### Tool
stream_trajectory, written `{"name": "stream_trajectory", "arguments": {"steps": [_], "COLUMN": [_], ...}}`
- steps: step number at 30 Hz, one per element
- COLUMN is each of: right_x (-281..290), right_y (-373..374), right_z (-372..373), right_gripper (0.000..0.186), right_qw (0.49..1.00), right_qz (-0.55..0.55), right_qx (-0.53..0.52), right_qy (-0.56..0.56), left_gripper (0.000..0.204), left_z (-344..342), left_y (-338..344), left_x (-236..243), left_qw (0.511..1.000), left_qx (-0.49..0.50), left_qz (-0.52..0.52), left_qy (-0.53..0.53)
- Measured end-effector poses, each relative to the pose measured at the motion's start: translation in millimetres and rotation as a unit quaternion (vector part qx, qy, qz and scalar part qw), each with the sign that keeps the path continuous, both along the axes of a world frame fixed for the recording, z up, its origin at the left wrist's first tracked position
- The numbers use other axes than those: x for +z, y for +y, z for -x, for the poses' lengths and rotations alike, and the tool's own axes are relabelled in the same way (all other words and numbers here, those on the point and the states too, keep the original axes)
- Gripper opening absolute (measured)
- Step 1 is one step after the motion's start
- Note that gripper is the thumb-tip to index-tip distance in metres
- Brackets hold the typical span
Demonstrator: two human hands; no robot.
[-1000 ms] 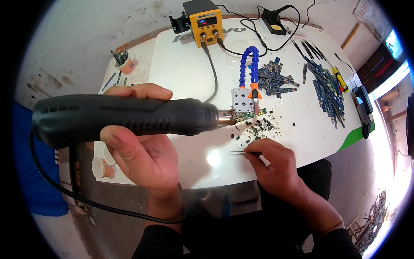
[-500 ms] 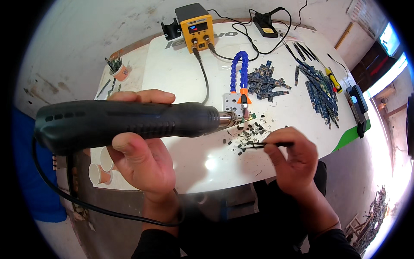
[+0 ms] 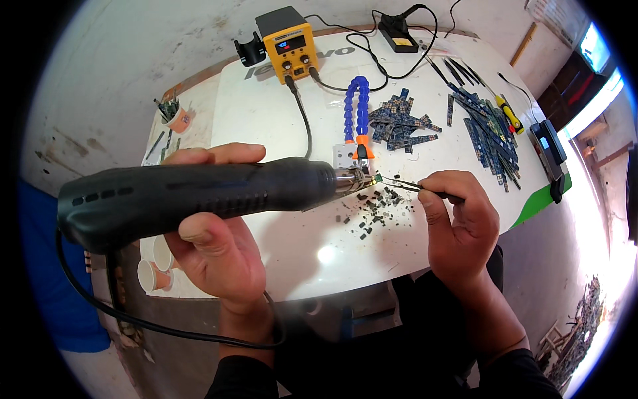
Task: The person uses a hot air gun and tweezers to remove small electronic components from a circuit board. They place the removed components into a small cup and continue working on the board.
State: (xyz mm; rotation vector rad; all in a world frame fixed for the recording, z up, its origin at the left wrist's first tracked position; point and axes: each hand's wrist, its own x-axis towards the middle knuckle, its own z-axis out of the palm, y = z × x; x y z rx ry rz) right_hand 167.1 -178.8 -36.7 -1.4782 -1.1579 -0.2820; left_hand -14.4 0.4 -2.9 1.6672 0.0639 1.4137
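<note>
My left hand (image 3: 222,256) grips a black hot-air gun (image 3: 146,193) lengthwise, its metal nozzle at a small green circuit board (image 3: 377,179). My right hand (image 3: 464,229) pinches dark tweezers (image 3: 409,185), whose tips reach that board beside the nozzle. An orange clip (image 3: 362,145) on blue segmented tubing (image 3: 349,106) stands over a metal plate (image 3: 343,154), partly hidden by the gun. Small black components (image 3: 375,216) lie scattered below on the white table (image 3: 299,246).
A yellow rework station (image 3: 289,50) and iron stand (image 3: 397,33) sit at the back. Piles of circuit strips (image 3: 402,126), tools (image 3: 506,110) and a black device (image 3: 548,153) lie right. Paper cups (image 3: 149,272) and a cup of sticks (image 3: 178,118) are left.
My right hand has moved upward and rightward with the tweezers, from among the loose components to the board at the nozzle. The gun sits slightly lower in the picture.
</note>
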Motion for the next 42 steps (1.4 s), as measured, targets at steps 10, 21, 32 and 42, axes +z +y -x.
{"name": "stream_trajectory", "arguments": {"steps": [10, 21, 32, 42], "right_x": [2.8, 6.8, 7.8, 7.1], "right_y": [1.3, -0.7, -1.1, -3.3], "right_z": [0.9, 0.4, 3.0, 2.7], "right_gripper": [0.02, 0.016, 0.012, 0.012], "right_qw": [1.0, 0.999, 0.997, 0.995], "right_qz": [0.008, 0.017, 0.026, 0.037], "right_qx": [-0.011, -0.032, -0.059, -0.065], "right_qy": [-0.015, -0.015, 0.037, 0.061], "left_gripper": [0.063, 0.063, 0.072, 0.063], "left_z": [-1.2, -4.2, -11.9, -8.3], "left_y": [0.2, -4.3, -15.1, -5.7], "left_x": [-1.9, -1.2, 5.7, -5.1], "left_qw": [1.0, 1.0, 0.998, 1.0], "left_qx": [-0.009, -0.002, 0.041, 0.016], "left_qz": [0.01, 0.003, 0.042, -0.007], "left_qy": [-0.019, -0.004, 0.017, 0.0]}}
